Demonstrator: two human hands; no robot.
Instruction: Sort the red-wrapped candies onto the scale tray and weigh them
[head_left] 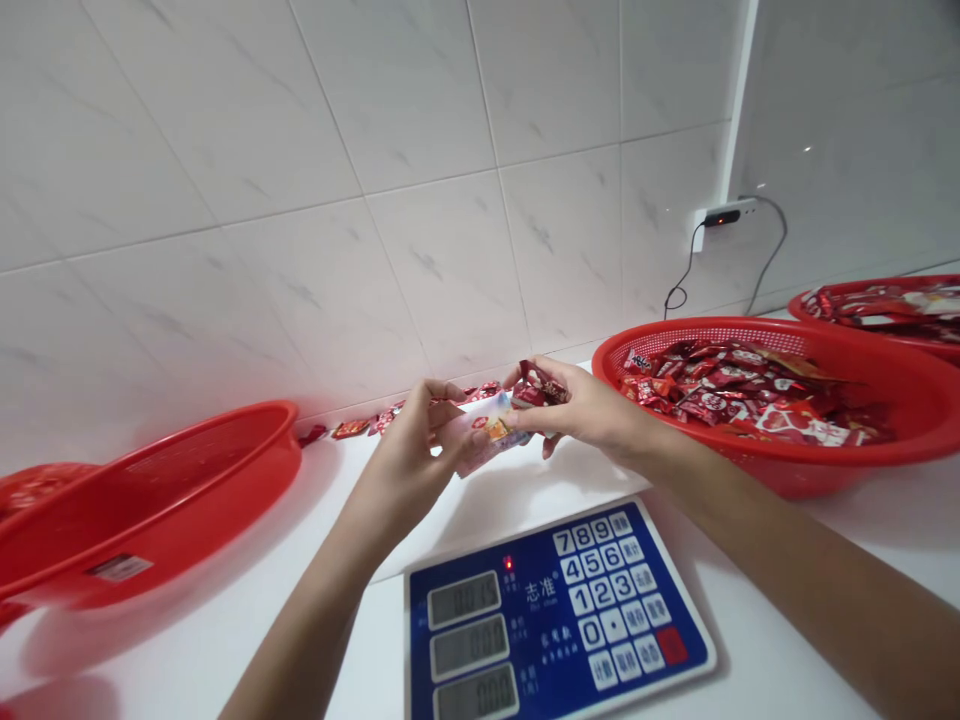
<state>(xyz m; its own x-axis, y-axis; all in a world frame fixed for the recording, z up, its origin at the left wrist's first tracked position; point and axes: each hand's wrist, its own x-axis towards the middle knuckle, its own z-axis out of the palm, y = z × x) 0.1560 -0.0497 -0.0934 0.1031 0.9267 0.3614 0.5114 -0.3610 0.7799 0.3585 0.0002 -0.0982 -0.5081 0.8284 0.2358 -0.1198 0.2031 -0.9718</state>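
My left hand (412, 440) is closed on a small clear plastic bag (487, 440) held above the white counter. My right hand (581, 405) is pinched on a few red wrapped candies (538, 383) at the mouth of that bag. Both hands meet just beyond the far edge of a blue electronic scale (555, 610) with a number keypad and three grey displays. To the right stands a red mesh basket (780, 345) heaped with several red candy packets (735, 395).
A tilted red basket (150, 500) sits at the left, another red rim at the far left edge. A further red basket (885, 300) with packets is at the far right. Loose candies (375, 420) line the tiled wall. A plug and cable (720, 225) hang on the wall.
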